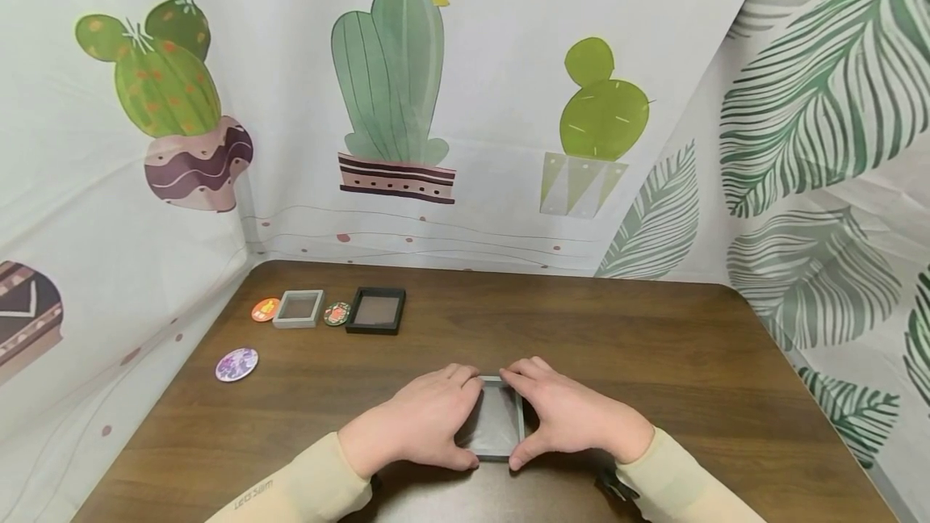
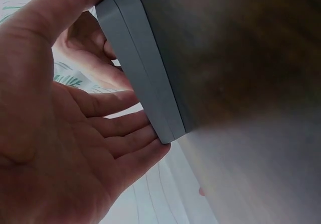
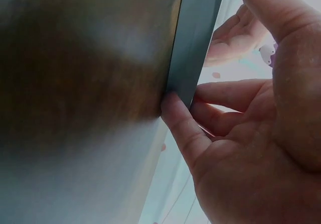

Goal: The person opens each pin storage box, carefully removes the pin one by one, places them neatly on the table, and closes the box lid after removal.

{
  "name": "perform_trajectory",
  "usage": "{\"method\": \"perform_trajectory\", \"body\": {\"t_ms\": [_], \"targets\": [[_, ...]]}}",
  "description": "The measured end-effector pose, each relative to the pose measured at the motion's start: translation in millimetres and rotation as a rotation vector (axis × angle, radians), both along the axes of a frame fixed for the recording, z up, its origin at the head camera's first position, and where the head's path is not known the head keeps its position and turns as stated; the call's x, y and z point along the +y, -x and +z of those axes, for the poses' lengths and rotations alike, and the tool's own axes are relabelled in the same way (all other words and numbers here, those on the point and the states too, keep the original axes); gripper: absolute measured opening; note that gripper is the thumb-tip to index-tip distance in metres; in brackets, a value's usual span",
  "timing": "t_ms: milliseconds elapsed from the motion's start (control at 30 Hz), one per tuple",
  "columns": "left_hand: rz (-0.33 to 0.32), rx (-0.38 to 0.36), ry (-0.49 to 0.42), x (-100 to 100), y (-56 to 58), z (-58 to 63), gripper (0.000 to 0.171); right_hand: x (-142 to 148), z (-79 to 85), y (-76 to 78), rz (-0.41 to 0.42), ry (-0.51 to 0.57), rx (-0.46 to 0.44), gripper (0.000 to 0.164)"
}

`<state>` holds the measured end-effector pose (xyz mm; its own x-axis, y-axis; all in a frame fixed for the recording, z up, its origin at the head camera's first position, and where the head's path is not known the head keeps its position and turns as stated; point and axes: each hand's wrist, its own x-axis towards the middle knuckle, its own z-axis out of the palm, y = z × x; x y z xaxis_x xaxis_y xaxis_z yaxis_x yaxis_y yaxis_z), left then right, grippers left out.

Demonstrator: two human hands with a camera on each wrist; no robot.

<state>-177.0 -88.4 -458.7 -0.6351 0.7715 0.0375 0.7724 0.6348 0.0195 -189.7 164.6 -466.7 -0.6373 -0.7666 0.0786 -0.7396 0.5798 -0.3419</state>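
On the brown table, close to its near side, lies a square grey display frame (image 1: 500, 426) with a clear film in its middle. My left hand (image 1: 432, 418) grips its left part, thumb at the near edge and fingertips at the far edge. The right hand (image 1: 570, 414) holds the right part in the same way, thumb by the near right corner. In the left wrist view, the fingertips touch the grey side wall (image 2: 143, 68) of the frame. The right wrist view has a fingertip against the frame's wall (image 3: 196, 38).
At the back left are a light grey frame (image 1: 294, 324), a black frame (image 1: 372, 330), an orange disc (image 1: 263, 311) and a dark patterned disc (image 1: 337, 314). Nearer, by the table's left edge, lies a purple and white disc (image 1: 236, 365). Printed cloth (image 1: 501, 103) hangs behind the table.
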Motion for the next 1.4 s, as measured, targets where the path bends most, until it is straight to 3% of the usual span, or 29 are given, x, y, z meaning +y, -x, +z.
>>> {"method": "perform_trajectory", "body": {"t_ms": [367, 533, 800, 1100, 1400], "targets": [[0.017, 0.046, 0.007, 0, 1.4, -1.1, 0.1, 0, -0.5, -1.0, 0.003, 0.012, -0.006, 0.117], [0.023, 0.049, 0.007, -5, 1.9, 0.1, 0.101, -3, -1.2, -2.5, -0.015, 0.042, -0.058, 0.114], [0.04, 0.032, -0.013, -18, 5.8, 3.7, 0.102, -17, -1.6, -5.0, -0.114, 0.165, -0.227, 0.1], [0.081, -0.021, -0.039, -41, 11.6, 3.2, 0.108, -39, -5.1, -5.5, -0.222, 0.455, -0.476, 0.086], [0.106, -0.051, -0.053, -71, 11.0, 2.8, 0.11, -66, -4.3, -9.6, -0.236, 0.659, -0.693, 0.076]]}}
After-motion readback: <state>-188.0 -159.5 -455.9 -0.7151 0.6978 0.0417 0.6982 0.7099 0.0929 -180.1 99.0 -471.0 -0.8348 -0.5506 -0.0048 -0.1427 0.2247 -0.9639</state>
